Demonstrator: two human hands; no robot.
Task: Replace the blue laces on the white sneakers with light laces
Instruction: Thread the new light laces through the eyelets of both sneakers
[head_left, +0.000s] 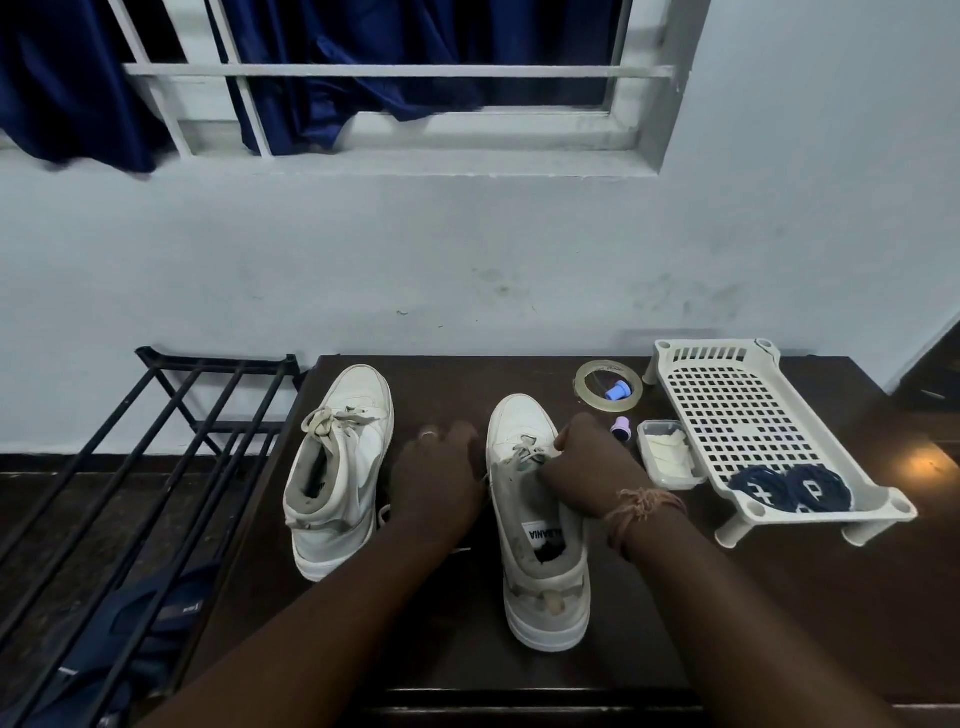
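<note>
Two white sneakers stand on a dark table, toes pointing away from me. The left sneaker (343, 467) carries a light lace tied near its top. The right sneaker (535, 519) has a light lace (524, 452) across its eyelets. My right hand (587, 467) lies over the tongue and its fingers pinch that lace. My left hand (436, 478) sits against the right sneaker's left side, fingers curled at the lace end there. Two coiled blue laces (789, 488) lie in the white plastic tray (737, 415) at the right.
A roll of clear tape (608, 387) with a blue cap inside, a small purple cap (621, 428) and a small clear box (667, 454) of light material sit between the sneaker and the tray. A black metal rack (130, 467) stands left of the table.
</note>
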